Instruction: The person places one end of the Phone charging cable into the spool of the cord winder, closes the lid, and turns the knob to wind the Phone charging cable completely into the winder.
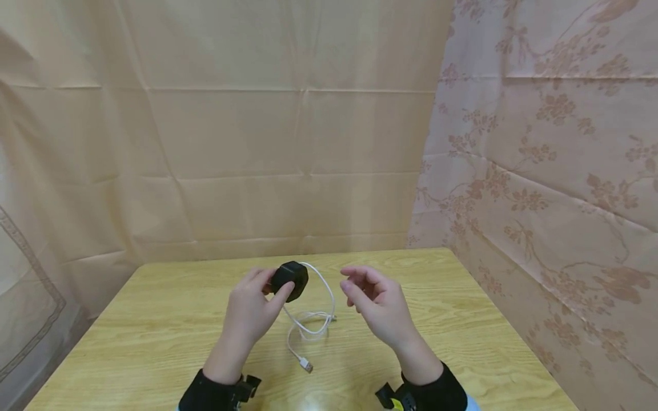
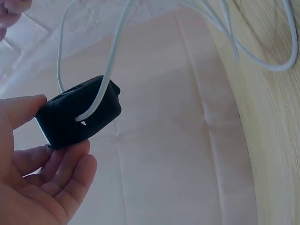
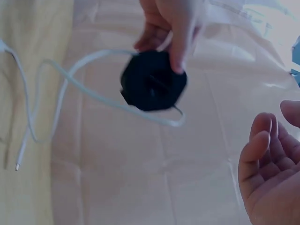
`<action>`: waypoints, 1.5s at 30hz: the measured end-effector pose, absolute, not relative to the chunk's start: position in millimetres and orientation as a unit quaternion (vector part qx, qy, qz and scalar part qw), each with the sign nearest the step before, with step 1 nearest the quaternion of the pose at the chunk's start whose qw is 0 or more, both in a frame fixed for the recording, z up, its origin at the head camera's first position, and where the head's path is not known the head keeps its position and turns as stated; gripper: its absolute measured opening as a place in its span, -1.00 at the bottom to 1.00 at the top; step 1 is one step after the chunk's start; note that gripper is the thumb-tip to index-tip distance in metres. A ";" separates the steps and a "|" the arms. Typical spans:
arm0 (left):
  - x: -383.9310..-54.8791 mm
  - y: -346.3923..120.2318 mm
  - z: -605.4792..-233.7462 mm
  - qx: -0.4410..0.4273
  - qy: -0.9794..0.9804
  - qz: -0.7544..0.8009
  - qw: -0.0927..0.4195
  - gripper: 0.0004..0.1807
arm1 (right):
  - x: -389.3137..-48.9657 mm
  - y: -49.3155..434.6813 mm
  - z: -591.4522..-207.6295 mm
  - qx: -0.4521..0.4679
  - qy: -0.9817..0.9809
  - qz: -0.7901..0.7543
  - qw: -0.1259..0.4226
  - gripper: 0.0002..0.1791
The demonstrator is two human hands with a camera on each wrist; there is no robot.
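Nearest, at about six o'clock from the black piece (image 1: pixel 294 278), the USB plug (image 1: pixel 306 365) lies on the wooden table (image 1: pixel 149 337); the white cable (image 2: pixel 113 54) lies in loose loops at five o'clock; at eight o'clock the left hand (image 1: pixel 251 311) grips the black piece by its rim, thumb on one side and fingers on the other, probably so that its flat face and the side where the cable enters stay uncovered; the piece is raised off the table, tilted, with the cable trailing from it; at four o'clock the right hand (image 1: pixel 379 306) holds nothing, apart from the piece, fingers loosely bent, thumb near the fingertips; farthest, a beige cloth (image 1: pixel 247 131) hangs at twelve, a floral cloth (image 1: pixel 555 160) at two.
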State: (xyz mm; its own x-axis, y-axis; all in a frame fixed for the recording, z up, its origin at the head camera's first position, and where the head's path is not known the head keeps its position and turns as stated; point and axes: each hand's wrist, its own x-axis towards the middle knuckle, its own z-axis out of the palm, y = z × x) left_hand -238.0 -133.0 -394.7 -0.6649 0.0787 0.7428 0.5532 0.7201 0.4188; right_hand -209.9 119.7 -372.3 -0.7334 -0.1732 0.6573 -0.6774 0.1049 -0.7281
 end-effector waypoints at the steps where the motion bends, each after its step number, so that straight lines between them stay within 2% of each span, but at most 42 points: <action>1: -238.5 -134.0 -394.4 -0.180 -0.854 -0.332 0.358 -0.70 | -209.3 122.1 -370.2 0.301 -0.716 0.586 0.231 -0.80; 8: -239.8 -138.8 -392.6 -0.159 -0.861 -0.378 0.301 -0.73 | -207.5 134.0 -359.9 0.316 -0.731 0.483 0.362 -0.70; 14: -241.0 -141.2 -393.1 -0.137 -0.860 -0.430 0.237 -0.76 | -208.8 139.6 -357.7 0.337 -0.728 0.435 0.410 -0.71; 20: -242.2 -139.1 -393.4 -0.112 -0.851 -0.487 0.164 -0.73 | -209.4 133.6 -355.3 0.396 -0.698 0.384 0.457 -0.82; 26: -241.6 -132.5 -393.5 -0.099 -0.822 -0.554 0.087 -0.74 | -207.4 122.6 -361.1 0.426 -0.708 0.353 0.439 -0.78; 30: -241.3 -129.9 -395.6 -0.107 -0.811 -0.572 0.056 -0.73 | -209.4 114.7 -369.4 0.436 -0.743 0.292 0.415 -0.86; 34: -241.3 -128.8 -397.9 -0.121 -0.813 -0.569 0.028 -0.70 | -215.2 106.8 -381.5 0.447 -0.776 0.218 0.389 -0.83; 40: -238.7 -125.2 -399.0 -0.155 -0.822 -0.548 0.006 -0.69 | -223.8 100.4 -400.5 0.439 -0.807 0.149 0.367 -0.83; 45: -234.6 -121.2 -396.9 -0.165 -0.839 -0.519 0.008 -0.71 | -226.2 99.9 -407.6 0.422 -0.820 0.129 0.365 -0.82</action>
